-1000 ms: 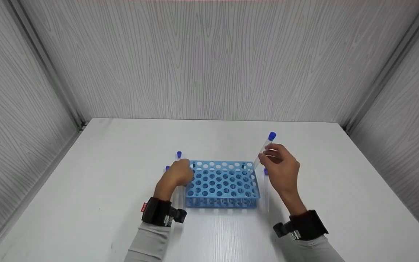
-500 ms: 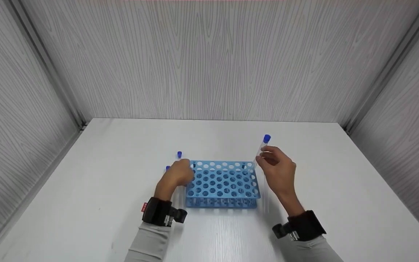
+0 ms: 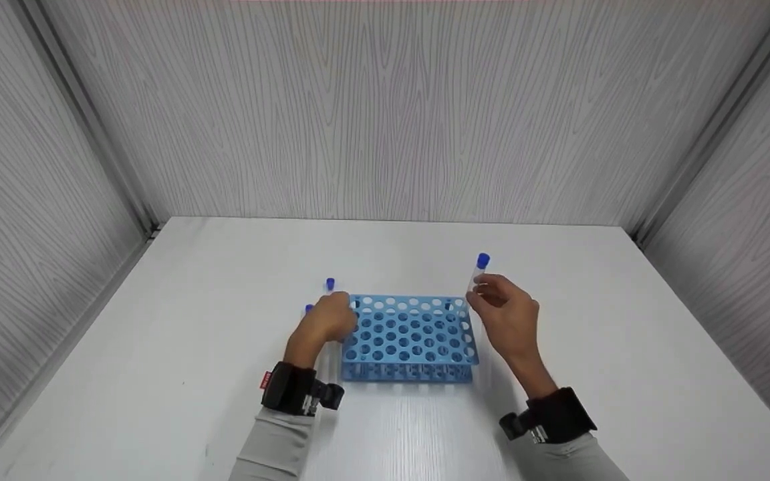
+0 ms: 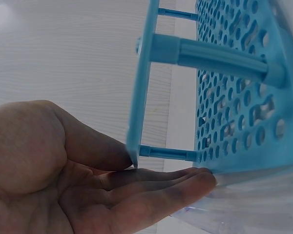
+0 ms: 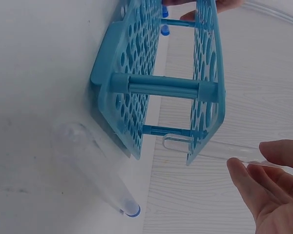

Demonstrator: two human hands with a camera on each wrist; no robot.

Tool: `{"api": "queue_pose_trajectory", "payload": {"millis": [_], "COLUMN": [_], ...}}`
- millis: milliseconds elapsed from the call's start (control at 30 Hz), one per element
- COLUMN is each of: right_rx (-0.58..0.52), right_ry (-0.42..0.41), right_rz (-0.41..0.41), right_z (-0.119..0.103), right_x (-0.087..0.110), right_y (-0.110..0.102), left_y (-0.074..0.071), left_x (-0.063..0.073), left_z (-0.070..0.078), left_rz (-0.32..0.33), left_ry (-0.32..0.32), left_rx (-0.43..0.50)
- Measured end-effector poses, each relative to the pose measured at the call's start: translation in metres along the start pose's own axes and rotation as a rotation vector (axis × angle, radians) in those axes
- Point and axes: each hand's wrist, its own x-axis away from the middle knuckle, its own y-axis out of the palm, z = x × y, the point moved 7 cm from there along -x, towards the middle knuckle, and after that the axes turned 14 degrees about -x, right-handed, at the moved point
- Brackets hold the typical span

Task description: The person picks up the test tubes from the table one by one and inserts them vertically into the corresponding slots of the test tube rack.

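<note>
A blue test tube rack (image 3: 404, 337) stands on the table. My left hand (image 3: 329, 316) grips its left end; in the left wrist view the thumb and fingers pinch the edge of the upper plate. My right hand (image 3: 508, 317) pinches a clear test tube (image 3: 475, 279) with a blue cap (image 3: 483, 260) over the far right corner. In the right wrist view the tube's rounded lower end (image 5: 176, 143) pokes through the upper plate, above the lower one, with the tube slightly tilted.
Two blue caps of other tubes show beside my left hand, a far one (image 3: 330, 284) and a nearer one (image 3: 309, 308). Another clear tube (image 5: 100, 170) lies right of the rack. Grey wood-grain panels (image 3: 385, 113) surround the white table.
My right hand has moved left and slightly toward me, lowering the tube at the rack's far right corner and tipping it more upright. The left hand stays on the rack.
</note>
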Motion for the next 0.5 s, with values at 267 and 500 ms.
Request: {"api": "queue_pose_trajectory", "payload": {"millis": [267,500], "right_rx": [0.008,0.021], "right_ry": [0.024,0.020], "right_rz": [-0.019,-0.035], "right_z": [0.0052,0.0066], "right_x": [0.0019,0.0023], "right_y": [0.0034,0.0051], "left_y": [0.0013,0.0003], "left_x": [0.0000,-0.0015], "left_z": [-0.0016,-0.0010], "left_rz": [-0.002,-0.005], "left_ry": [-0.001,0.010], "left_rx": [0.008,0.008]}}
